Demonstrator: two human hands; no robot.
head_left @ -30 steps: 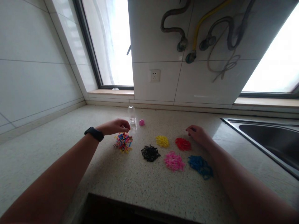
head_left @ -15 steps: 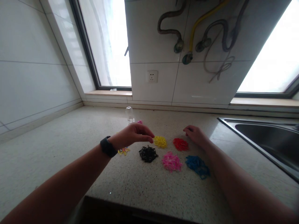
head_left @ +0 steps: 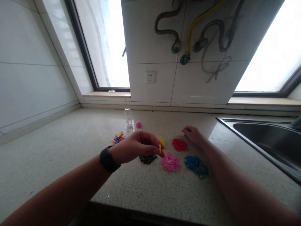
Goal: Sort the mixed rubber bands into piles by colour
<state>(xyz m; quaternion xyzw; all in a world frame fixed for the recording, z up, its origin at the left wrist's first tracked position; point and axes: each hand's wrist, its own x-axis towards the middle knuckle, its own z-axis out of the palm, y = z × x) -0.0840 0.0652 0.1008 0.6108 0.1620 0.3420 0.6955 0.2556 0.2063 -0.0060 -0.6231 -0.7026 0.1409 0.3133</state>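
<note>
My left hand, with a dark band on the wrist, is closed in a pinch on a small yellow rubber band. It hovers over the black pile and partly covers the yellow pile. My right hand rests on the counter beyond the red pile, fingers curled together; whether anything is in them is hidden. Nearer to me lie a pink pile and a blue pile of similar little bands. A mixed-colour heap sits left of my left hand.
A clear upturned bottle stands toward the back, with a pink round piece to its right. A steel sink is set into the counter at right. Hoses and valves hang on the tiled wall.
My left hand has moved right and toward me from the yellow pile, and a yellow band now shows between its fingertips. The mixed heap is more exposed. My right hand stays put.
</note>
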